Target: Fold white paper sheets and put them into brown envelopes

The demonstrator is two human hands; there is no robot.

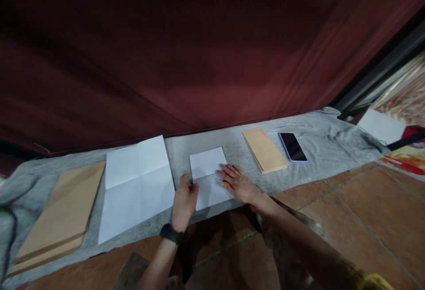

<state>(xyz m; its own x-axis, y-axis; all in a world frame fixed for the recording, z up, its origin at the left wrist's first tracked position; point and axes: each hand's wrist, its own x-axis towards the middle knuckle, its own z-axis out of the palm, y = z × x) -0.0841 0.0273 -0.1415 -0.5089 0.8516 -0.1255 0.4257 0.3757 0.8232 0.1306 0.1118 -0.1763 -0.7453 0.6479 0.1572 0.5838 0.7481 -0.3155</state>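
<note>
A white sheet of paper with a crease across its middle lies on the grey cloth in front of me. My right hand rests flat on its right side, fingers spread. At the sheet's left edge, my left hand has its fingers curled and its thumb over the paper; the fingertips are partly hidden. To the left lies a larger white sheet, unfolded, with crossing creases. A few small brown envelopes lie to the right of the creased sheet.
Large brown envelopes are stacked at the far left. A phone in a light purple case lies right of the small envelopes. Grey cloth covers the long, narrow surface. A dark red curtain hangs behind; tiled floor lies in front.
</note>
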